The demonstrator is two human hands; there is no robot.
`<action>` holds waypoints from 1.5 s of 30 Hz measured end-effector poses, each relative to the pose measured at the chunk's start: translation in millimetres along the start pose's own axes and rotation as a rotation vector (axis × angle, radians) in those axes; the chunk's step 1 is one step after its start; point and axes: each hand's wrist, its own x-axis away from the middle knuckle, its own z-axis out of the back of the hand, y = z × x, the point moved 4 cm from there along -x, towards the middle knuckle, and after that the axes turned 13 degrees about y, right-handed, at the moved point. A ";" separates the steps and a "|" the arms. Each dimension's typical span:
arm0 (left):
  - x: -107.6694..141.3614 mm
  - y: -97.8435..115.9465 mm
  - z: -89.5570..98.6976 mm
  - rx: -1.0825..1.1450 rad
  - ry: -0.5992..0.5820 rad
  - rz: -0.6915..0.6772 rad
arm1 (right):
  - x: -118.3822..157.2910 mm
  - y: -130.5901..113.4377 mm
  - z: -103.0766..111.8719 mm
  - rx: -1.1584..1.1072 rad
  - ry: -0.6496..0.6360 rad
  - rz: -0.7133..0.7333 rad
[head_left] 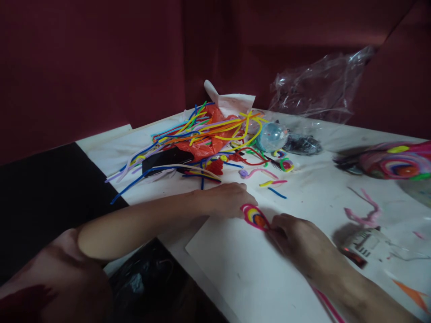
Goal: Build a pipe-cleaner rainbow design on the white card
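Note:
Between my hands is a teardrop-shaped coil of pipe cleaners (251,214), orange at its centre, with blue, white and yellow rings and a pink outer edge. My right hand (298,235) pinches its narrow right end. From under that wrist trails a pink pipe cleaner strand (328,306). My left hand (229,199) has its fingers curled at the coil's left edge; the fingertips are partly hidden. Under both hands lies a white sheet (232,264) on the table.
Loose pipe cleaners (202,130) are heaped at the back. Near them are a clear ball (272,137) and plastic bag (316,85). To the right are a colourful coiled piece (397,161), pink scraps (367,213), a whitish device (365,246) and an orange scrap (411,291).

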 end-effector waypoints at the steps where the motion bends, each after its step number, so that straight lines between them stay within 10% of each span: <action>1: -0.3 1.4 0.5 0.000 -0.006 -0.008 | -0.1 -0.3 -0.1 0.002 0.003 0.005; 45: 12.9 7.9 -12.6 0.032 0.127 0.203 | -0.6 1.3 1.1 -0.062 -0.080 -0.094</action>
